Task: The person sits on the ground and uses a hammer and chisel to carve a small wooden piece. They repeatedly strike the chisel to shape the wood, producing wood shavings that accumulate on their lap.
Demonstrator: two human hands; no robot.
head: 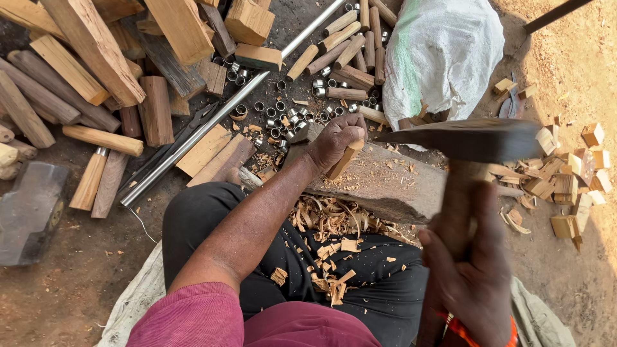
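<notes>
Nearest the camera, at about five o'clock, the right hand (472, 283) is wrapped tight around the wooden handle of an adze-like chopping tool (472, 144), whose dark iron head sits raised and blurred at three o'clock, well above the work. An orange band (479, 331) circles that wrist. At six o'clock the lap in black trousers (212, 205) carries a scatter of curled wood shavings (328, 222) and small chips.

Toward the centre, the left hand (334, 141) is closed around a short wooden peg (345, 159), holding it tilted with its lower end resting on a long, worn chopping block (379, 183) that lies across the knees.

Beyond the hand, at twelve o'clock, small metal rings (289, 115) are strewn on dark ground, and a long steel rod (231, 106) runs diagonally from eight to twelve o'clock. Turned wooden handles (347, 54) lie heaped just past the rings. At one o'clock slumps a white woven sack (450, 51). At ten and eleven o'clock rough timber billets (96, 48) are piled. At eight o'clock a sledgehammer head (29, 212) rests on the dirt, and at three o'clock pale offcut blocks (572, 186) are scattered over sandy ground.
</notes>
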